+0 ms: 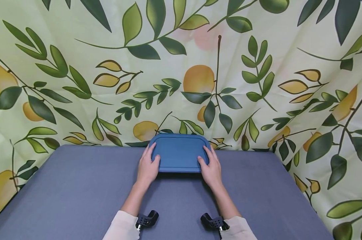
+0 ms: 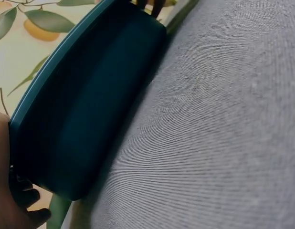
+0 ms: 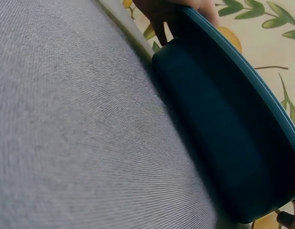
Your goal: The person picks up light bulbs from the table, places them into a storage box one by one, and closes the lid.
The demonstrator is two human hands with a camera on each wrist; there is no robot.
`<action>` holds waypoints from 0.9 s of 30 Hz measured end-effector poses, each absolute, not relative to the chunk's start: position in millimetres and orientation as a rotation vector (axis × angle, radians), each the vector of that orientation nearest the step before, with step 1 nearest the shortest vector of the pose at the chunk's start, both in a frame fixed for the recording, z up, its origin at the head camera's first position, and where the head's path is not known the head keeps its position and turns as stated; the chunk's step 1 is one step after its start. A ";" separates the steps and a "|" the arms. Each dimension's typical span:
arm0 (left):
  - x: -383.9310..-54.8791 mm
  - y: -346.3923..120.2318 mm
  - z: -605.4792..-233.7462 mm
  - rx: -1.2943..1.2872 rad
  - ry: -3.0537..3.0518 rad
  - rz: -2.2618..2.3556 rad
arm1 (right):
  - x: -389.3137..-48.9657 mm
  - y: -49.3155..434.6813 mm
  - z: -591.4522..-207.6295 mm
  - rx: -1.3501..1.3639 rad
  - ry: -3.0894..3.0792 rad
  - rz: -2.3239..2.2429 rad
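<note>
A blue rectangular box with rounded corners and a flat lid [image 1: 179, 153] is at the far side of the table, between both hands. My left hand [image 1: 147, 169] grips its left end, thumb on the lid's edge and fingers down the side. At the right end, my right hand [image 1: 212, 169] holds it the same way. Both wrist views show the dark blue side wall of the box [image 2: 85, 105] under the lighter lid rim. Its underside lies close to the tabletop; whether it touches, I cannot tell. What the box contains is hidden.
The table [image 1: 87, 193] has a blue-grey cloth surface. Behind its far edge hangs a curtain [image 1: 165, 70] printed with leaves and fruit, which also runs along both sides. Dark cameras [image 1: 147, 219] are strapped at the wrists, by the pale sleeves.
</note>
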State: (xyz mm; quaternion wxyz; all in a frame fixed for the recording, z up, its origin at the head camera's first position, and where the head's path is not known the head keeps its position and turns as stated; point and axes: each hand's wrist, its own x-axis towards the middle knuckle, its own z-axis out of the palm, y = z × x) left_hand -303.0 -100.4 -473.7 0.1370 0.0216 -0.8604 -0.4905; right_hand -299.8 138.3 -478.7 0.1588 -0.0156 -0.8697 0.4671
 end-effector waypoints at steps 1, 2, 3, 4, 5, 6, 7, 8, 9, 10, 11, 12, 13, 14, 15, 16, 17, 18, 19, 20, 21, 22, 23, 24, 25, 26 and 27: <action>-303.3 -100.7 -473.3 0.064 -2.505 -1.424 | -299.8 138.6 -478.3 -0.054 -2.505 1.333; -303.5 -100.9 -472.8 0.067 -2.520 -1.428 | -300.0 138.8 -478.0 -0.061 -2.520 1.328; -303.8 -101.1 -472.2 0.069 -2.535 -1.429 | -300.2 138.9 -477.8 -0.067 -2.532 1.323; -304.2 -101.1 -471.7 0.068 -2.549 -1.428 | -300.5 139.2 -477.5 -0.071 -2.545 1.319; -304.8 -101.2 -471.0 0.070 -2.564 -1.426 | -300.8 139.4 -477.2 -0.074 -2.557 1.314; -305.3 -101.2 -470.2 0.070 -2.579 -1.419 | -301.1 139.7 -476.8 -0.077 -2.565 1.312; -305.8 -101.1 -469.2 0.069 -2.597 -1.407 | -301.5 140.0 -476.3 -0.080 -2.570 1.309; -306.4 -100.8 -468.4 0.067 -2.615 -1.393 | -301.9 140.4 -475.7 -0.082 -2.575 1.307; -306.9 -100.5 -467.4 0.064 -2.633 -1.378 | -302.2 140.9 -475.0 -0.087 -2.580 1.307; -307.5 -100.1 -466.4 0.057 -2.650 -1.363 | -302.6 141.4 -474.2 -0.090 -2.583 1.309; -308.0 -99.8 -465.5 0.055 -2.669 -1.350 | -303.2 141.9 -473.8 -0.092 -2.586 1.306; -308.4 -99.4 -464.8 0.051 -2.684 -1.336 | -303.8 142.4 -473.3 -0.094 -2.586 1.303; -308.8 -99.1 -464.2 0.051 -2.695 -1.330 | -304.6 142.8 -472.9 -0.096 -2.587 1.300; -309.3 -98.8 -463.9 0.053 -2.703 -1.327 | -305.4 143.2 -472.6 -0.097 -2.592 1.297; -309.9 -98.5 -463.6 0.055 -2.709 -1.323 | -306.3 143.6 -472.4 -0.098 -2.595 1.295; -310.6 -98.3 -463.6 0.058 -2.715 -1.319 | -307.3 143.9 -472.3 -0.098 -2.598 1.293; -311.4 -98.2 -463.8 0.062 -2.720 -1.313 | -308.1 144.0 -472.3 -0.101 -2.603 1.293; -312.0 -98.2 -464.0 0.063 -2.727 -1.303 | -308.7 144.0 -472.2 -0.101 -2.605 1.294; -313.0 -98.3 -464.4 0.064 -2.731 -1.293 | -309.3 143.9 -472.2 -0.100 -2.608 1.299; -314.2 -98.6 -464.9 0.066 -2.736 -1.280 | -309.9 143.7 -472.4 -0.100 -2.614 1.299; -315.3 -98.9 -465.3 0.067 -2.740 -1.264 | -310.4 143.3 -472.4 -0.099 -2.618 1.301; -316.3 -99.4 -465.7 0.071 -2.746 -1.248 | -310.8 142.8 -472.5 -0.099 -2.623 1.300; -317.2 -99.9 -466.0 0.074 -2.749 -1.232 | -311.1 142.3 -472.5 -0.097 -2.627 1.302; -318.1 -100.4 -466.1 0.077 -2.755 -1.215 | -311.5 141.9 -472.6 -0.094 -2.633 1.299; -318.8 -100.8 -465.8 0.084 -2.759 -1.204 | -311.9 141.6 -472.5 -0.092 -2.637 1.298; -319.3 -101.1 -465.2 0.091 -2.764 -1.195 | -312.2 141.3 -472.5 -0.092 -2.640 1.294; -319.5 -101.4 -464.3 0.093 -2.771 -1.187 | -312.6 141.2 -472.4 -0.092 -2.640 1.295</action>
